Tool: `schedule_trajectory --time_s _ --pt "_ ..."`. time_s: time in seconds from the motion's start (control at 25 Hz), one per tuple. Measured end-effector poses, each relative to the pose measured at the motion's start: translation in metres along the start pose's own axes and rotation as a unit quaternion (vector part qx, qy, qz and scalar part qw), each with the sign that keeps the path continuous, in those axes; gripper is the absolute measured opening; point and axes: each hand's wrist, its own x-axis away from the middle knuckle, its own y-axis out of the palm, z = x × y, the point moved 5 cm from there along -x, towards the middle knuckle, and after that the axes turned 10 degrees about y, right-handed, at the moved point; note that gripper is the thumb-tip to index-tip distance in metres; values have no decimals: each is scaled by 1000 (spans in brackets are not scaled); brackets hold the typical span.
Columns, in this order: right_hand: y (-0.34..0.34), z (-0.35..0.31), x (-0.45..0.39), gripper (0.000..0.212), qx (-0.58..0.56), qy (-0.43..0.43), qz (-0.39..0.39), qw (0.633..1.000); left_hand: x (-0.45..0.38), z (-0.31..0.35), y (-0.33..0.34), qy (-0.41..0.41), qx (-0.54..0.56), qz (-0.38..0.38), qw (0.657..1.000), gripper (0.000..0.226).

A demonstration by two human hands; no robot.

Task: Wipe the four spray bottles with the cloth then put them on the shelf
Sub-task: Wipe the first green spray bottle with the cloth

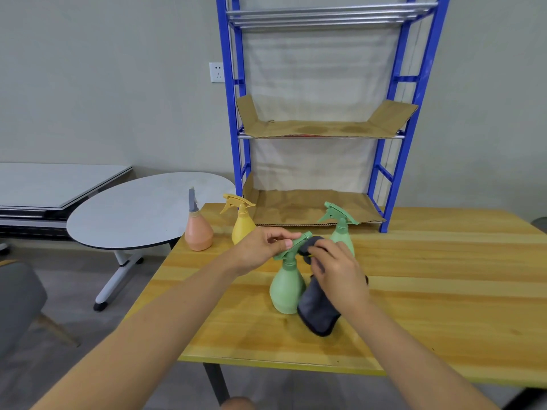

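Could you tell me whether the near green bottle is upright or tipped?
Upright: the near green bottle stands base-down on the table.

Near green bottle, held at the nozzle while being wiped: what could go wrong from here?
1. The left hand pinches only the near green bottle's trigger head, so wiping pressure from the right hand could tip it.
2. The cloth hangs beside the base and may drag or snag.
3. The far green bottle stands close behind; a sweep could knock it.
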Motion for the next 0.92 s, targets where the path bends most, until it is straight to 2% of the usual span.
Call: schedule_trajectory --time_s 0.08,0.12,0.24,0.32,0.48,0.52,0.6,0.72,0.76,0.88,0.92 --pt "2 20 -3 20 1 70 -11 998 0 2 1 0 -5 0 1000 24" --pt "1 19 -2 22 -12 70 -7 997 0 2 1 1 -5 1 1000 24" --pt "-10 -12 -1 27 -75 0 17 997 0 3 0 12 4 -2 1000 24" --pt "-7 -16 2 26 -66 -29 2 997 0 2 0 10 6 -5 1000 24" --pt "8 17 7 24 -35 60 -39 997 -1 1 1 0 -4 4 1000 25" --pt "5 15 6 25 -42 59 -32 997 -1 1 2 0 -7 3 1000 25" --pt "-6 -6 4 25 -59 8 -2 998 -2 1 3 8 -11 0 1000 25" --pt "-10 -22 9 24 -58 -51 -4 997 -1 0 2 12 -9 0 1000 26" --pt "-8 -16 9 25 -58 -37 -2 998 0 -1 2 13 -11 1 1000 26" --pt "-9 12 3 28 -88 81 25 993 -1 0 4 11 -13 8 1000 26" --pt "-10 10 2 28 -93 89 39 991 -2 1 5 12 -15 9 1000 26"
